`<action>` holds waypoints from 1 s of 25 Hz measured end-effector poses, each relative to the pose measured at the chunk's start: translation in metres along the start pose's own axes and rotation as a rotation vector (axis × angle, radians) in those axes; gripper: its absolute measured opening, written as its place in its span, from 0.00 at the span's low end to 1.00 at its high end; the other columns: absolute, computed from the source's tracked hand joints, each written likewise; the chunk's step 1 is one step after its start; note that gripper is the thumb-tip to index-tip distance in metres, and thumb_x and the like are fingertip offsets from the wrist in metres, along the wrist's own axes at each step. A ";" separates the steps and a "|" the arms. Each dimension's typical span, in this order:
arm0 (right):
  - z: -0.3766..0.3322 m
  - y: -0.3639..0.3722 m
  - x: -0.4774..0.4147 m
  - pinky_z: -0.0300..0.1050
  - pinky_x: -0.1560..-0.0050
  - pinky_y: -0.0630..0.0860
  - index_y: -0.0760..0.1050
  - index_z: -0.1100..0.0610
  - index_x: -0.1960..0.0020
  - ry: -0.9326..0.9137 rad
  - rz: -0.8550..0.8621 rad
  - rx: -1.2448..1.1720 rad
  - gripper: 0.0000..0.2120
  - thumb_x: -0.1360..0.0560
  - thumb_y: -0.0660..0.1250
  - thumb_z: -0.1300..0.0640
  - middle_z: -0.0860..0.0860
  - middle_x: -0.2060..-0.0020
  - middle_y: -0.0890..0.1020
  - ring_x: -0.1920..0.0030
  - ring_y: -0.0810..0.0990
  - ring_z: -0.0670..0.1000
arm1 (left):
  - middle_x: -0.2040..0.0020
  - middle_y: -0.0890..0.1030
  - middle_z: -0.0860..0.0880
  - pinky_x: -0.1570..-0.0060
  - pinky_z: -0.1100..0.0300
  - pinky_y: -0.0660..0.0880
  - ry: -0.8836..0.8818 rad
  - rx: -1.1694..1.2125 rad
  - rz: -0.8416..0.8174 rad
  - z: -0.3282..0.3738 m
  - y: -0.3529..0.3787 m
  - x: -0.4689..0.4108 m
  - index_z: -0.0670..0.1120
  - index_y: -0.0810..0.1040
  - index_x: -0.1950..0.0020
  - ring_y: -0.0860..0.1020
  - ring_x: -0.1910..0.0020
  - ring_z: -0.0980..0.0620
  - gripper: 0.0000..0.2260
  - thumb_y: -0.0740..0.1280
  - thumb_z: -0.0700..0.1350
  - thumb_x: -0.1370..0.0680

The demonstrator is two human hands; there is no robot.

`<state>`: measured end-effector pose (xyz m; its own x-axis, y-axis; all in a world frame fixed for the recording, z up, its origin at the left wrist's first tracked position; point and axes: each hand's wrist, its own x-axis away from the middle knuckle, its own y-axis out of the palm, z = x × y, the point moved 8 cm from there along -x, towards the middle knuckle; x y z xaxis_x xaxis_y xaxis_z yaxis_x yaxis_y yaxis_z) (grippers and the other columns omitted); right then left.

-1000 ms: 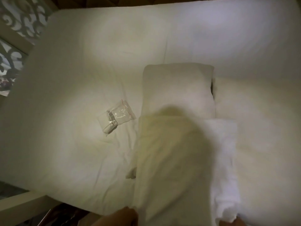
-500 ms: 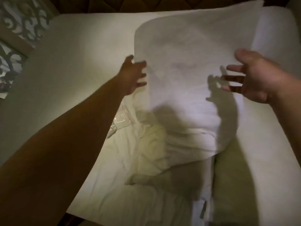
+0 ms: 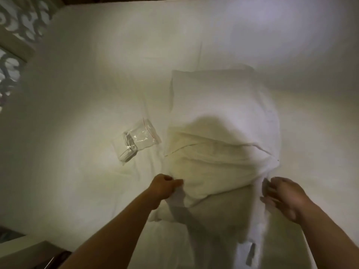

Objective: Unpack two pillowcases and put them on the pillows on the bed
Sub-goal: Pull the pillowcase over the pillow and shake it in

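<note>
Working across from my left, the empty clear plastic bag (image 3: 136,139) lies flat on the bed sheet (image 3: 77,94), just beside the pillow but apart from it. I judge it sits there because it is the wrapper a pillowcase came out of, put aside where it won't get under the fabric.

Next comes my left hand (image 3: 165,186), curled into a closed fist on the near left edge of the white pillowcase (image 3: 223,167). The cloth is bunched inside the fist and trails down toward me from it. Gripping at that corner lets me pull the open end toward myself, I think.

In the middle, the pillow (image 3: 211,94) lies lengthwise away from me on the bed. Its far part looks smooth, while the near part is wrinkled and folded where the case gathers. Whether the far end is already fully inside the case, I cannot tell; everything is white and the light is dim.

On the right, my right hand (image 3: 281,199) is loosely spread, fingers slightly apart. The fingertips (image 3: 269,186) touch the near right edge of the case, seemingly about to close on it rather than pinching it.
</note>
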<state>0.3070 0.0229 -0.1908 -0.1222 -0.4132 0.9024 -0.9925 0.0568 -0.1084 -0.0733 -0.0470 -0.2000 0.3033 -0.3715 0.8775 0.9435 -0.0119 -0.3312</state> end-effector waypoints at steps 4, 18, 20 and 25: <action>0.002 0.023 -0.011 0.53 0.49 0.78 0.73 0.61 0.45 0.027 -0.023 -0.261 0.06 0.19 0.58 0.65 0.58 0.53 0.79 0.52 0.78 0.56 | 0.41 0.74 0.45 0.44 0.50 0.77 0.009 -0.052 0.119 0.012 0.001 -0.001 0.43 0.66 0.35 0.75 0.41 0.43 0.35 0.80 0.53 0.34; -0.016 0.008 0.037 0.40 0.68 0.79 0.77 0.58 0.54 -0.073 -0.231 -0.497 0.05 0.29 0.66 0.61 0.53 0.65 0.84 0.68 0.83 0.49 | 0.50 0.84 0.38 0.60 0.46 0.82 0.174 0.387 0.083 0.040 -0.064 0.019 0.42 0.80 0.47 0.83 0.58 0.43 0.10 0.68 0.49 0.21; 0.019 -0.012 0.041 0.40 0.78 0.70 0.75 0.64 0.55 -0.003 -0.107 -0.011 0.03 0.24 0.64 0.65 0.58 0.75 0.76 0.78 0.72 0.53 | 0.54 0.82 0.41 0.62 0.50 0.80 0.182 -0.047 0.269 0.020 -0.072 0.016 0.41 0.77 0.52 0.80 0.61 0.46 0.13 0.72 0.51 0.25; 0.079 -0.050 0.028 0.46 0.71 0.67 0.71 0.70 0.56 0.092 0.042 0.557 0.04 0.25 0.58 0.72 0.68 0.73 0.78 0.75 0.71 0.56 | 0.46 0.77 0.43 0.60 0.57 0.72 0.101 -0.431 0.233 -0.025 -0.048 0.000 0.42 0.70 0.42 0.75 0.55 0.48 0.14 0.66 0.49 0.21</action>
<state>0.3527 -0.0631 -0.1928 -0.1853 -0.3386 0.9225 -0.8433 -0.4271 -0.3262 -0.1219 -0.0699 -0.1929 0.4653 -0.4975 0.7321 0.7043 -0.2928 -0.6467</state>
